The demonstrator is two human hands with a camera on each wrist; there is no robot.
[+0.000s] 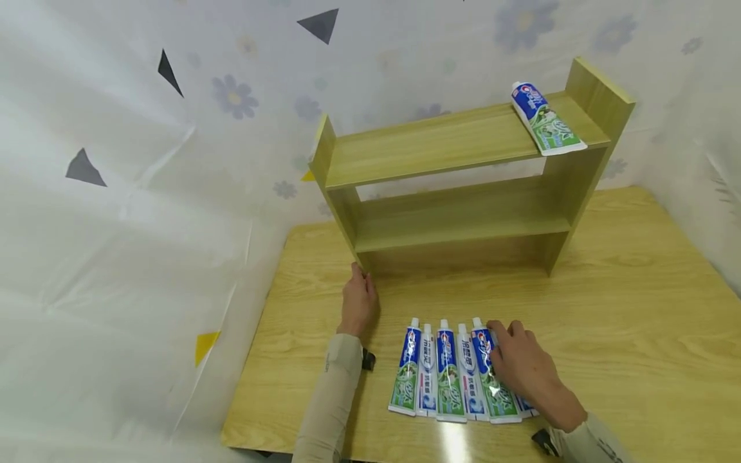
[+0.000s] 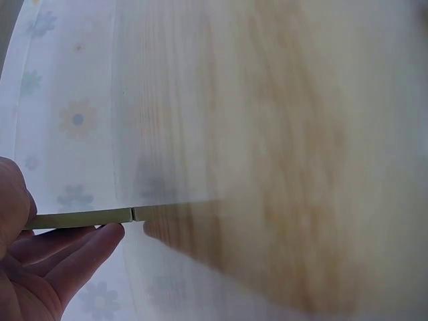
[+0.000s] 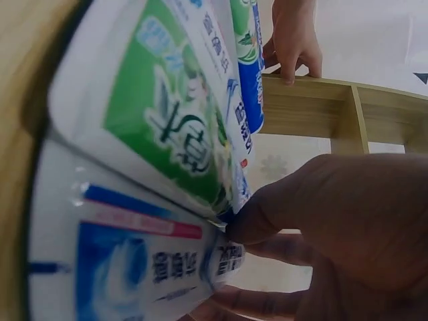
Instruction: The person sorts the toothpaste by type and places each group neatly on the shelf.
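My left hand (image 1: pixel 357 303) grips the lower front edge of the wooden shelf's left side panel (image 2: pixel 80 219), thumb on one face and fingers on the other. Over the right end of a row of toothpaste tubes is my right hand (image 1: pixel 525 361). Its thumb and fingers lie around the upper part of the last white toothpaste tube (image 3: pixel 167 267), mostly hidden by the hand in the head view. Beside it lies a blue-and-green toothpaste tube (image 1: pixel 499 392). Further left, white tubes (image 1: pixel 428 379) and blue-and-green tubes (image 1: pixel 449 373) alternate, caps toward the shelf.
The two-tier wooden shelf (image 1: pixel 428 151) stands at the back of the wooden table (image 1: pixel 631 334). One blue-and-green toothpaste tube (image 1: pixel 547 121) lies on its top board at the right end. A flower-patterned sheet (image 1: pixel 231 161) hangs behind and to the left.
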